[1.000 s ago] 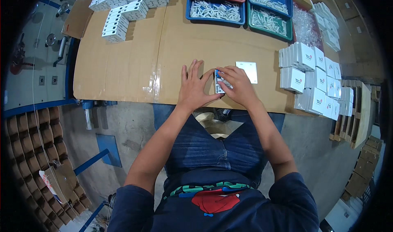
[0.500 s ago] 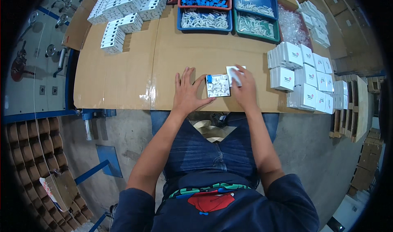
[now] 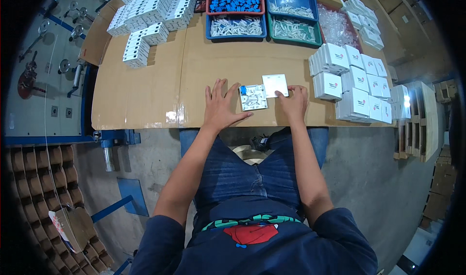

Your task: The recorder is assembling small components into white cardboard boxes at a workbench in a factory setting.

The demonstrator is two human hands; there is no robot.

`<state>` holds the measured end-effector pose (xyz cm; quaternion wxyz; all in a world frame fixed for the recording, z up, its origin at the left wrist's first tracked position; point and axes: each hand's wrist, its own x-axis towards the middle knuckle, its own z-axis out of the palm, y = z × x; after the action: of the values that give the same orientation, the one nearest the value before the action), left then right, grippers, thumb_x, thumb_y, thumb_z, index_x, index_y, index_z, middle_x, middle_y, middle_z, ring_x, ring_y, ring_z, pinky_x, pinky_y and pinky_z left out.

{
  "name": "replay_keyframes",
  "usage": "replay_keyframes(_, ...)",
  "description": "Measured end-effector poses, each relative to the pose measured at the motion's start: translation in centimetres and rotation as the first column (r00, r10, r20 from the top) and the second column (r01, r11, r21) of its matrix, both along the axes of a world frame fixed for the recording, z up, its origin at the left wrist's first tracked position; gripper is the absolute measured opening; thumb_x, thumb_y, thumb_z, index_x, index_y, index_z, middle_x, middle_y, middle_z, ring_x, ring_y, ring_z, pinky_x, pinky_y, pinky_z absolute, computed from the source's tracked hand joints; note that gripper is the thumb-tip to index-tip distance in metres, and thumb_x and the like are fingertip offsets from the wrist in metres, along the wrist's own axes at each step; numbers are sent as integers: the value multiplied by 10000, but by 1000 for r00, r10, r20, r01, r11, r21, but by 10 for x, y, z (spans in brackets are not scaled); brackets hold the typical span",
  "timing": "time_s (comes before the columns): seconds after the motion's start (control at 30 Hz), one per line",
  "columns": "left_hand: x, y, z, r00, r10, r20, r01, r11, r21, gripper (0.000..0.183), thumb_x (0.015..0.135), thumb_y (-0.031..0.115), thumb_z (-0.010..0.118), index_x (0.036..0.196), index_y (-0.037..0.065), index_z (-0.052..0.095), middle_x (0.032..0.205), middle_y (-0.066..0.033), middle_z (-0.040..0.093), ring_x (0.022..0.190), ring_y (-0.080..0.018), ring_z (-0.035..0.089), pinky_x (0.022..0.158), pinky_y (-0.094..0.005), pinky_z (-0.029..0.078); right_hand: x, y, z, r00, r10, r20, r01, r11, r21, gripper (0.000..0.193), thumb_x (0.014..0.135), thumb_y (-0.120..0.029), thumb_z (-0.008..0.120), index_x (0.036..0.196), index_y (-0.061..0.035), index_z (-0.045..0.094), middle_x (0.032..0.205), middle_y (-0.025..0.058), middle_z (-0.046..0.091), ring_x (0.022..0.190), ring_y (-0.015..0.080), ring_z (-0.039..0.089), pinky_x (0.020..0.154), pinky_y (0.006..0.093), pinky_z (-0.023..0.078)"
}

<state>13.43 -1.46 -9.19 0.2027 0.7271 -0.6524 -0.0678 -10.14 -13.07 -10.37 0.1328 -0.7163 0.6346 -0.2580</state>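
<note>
Left hand (image 3: 221, 111): fingers spread wide, pointing away from me, thumb out to the right. Grips nothing. Forefinger is by the upper left corner of a square white-framed module with an open, pale patterned face (image 3: 253, 99); thumb tip is just below its lower edge. Can't tell if either touches it. Module lies face up on the brown cardboard-covered tabletop (image 3: 141, 95), small bright blue block (image 3: 243, 89) at its upper left corner.

Right hand (image 3: 296, 102): fingers bent, thumb tip on the lower right corner of a flat white square plate (image 3: 275, 83), forefinger at its right edge. Can't tell if that's a firm pinch or just contact. Plate is right of the module and slightly farther from me, edges about meeting.

Beyond: red plastic tray (image 3: 234, 13) of blue pieces, blue plastic tray (image 3: 236, 39) of small white ones. Stacked white square boxes (image 3: 359, 102) to my right, more white box-shaped units (image 3: 155, 13) far left.
</note>
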Motion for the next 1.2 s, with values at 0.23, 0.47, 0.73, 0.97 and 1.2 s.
replay_keyframes(0.23, -2, -3, 1, 1000, -3, -19, 4, 999, 44, 1013, 668, 754, 777, 1507, 265, 490, 1567, -215, 358, 1544, -372, 199, 1234, -640, 50, -10, -13, -35, 636, 35, 771, -127, 990, 60, 274, 884, -190, 793, 1038, -31, 632, 847, 49, 664, 708, 131, 595, 685, 290, 502)
replay_keyframes(0.47, -13, 10, 8, 178, -203, -963, 138, 974, -180, 881, 853, 345, 774, 1591, 252, 301, 1539, -186, 409, 1443, -348, 420, 1159, -632, 333, -21, 10, 50, -63, -317, 946, -341, 898, 278, 411, 971, -218, 602, 1288, 40, 560, 1111, 151, 699, 1043, 234, 690, 952, 360, 542)
replay_keyframes(0.73, -61, 37, 52, -834, -19, -551, 76, 986, -148, 621, 982, 319, 482, 1572, 259, 298, 1576, -233, 399, 1390, -515, 459, 1102, -698, 399, -15, 28, 96, -154, -384, 910, -683, 707, 183, 717, 1020, -506, 389, 1423, 82, 464, 1374, 287, 592, 1193, 400, 631, 1027, 525, 518)
replay_keyframes(0.97, -52, 27, 42, -757, 82, -648, 157, 986, -59, 552, 1077, 434, 349, 1595, 243, 329, 1585, -191, 423, 1414, -434, 464, 1122, -659, 408, -9, 37, 103, 50, -143, 988, -695, 705, 137, 613, 1057, -417, 457, 1515, -13, 403, 1391, 241, 592, 1203, 331, 631, 1042, 446, 504)
replay_keyframes(1.2, -63, 27, 37, -736, 90, -671, 108, 994, 15, 521, 1121, 476, 310, 1616, 319, 278, 1516, -95, 514, 1326, -317, 567, 1039, -531, 517, 10, 57, 110, 631, 512, 583, -662, 747, 60, 955, 685, -281, 953, 1467, -9, 478, 1399, 161, 583, 1268, 291, 586, 1069, 402, 470)
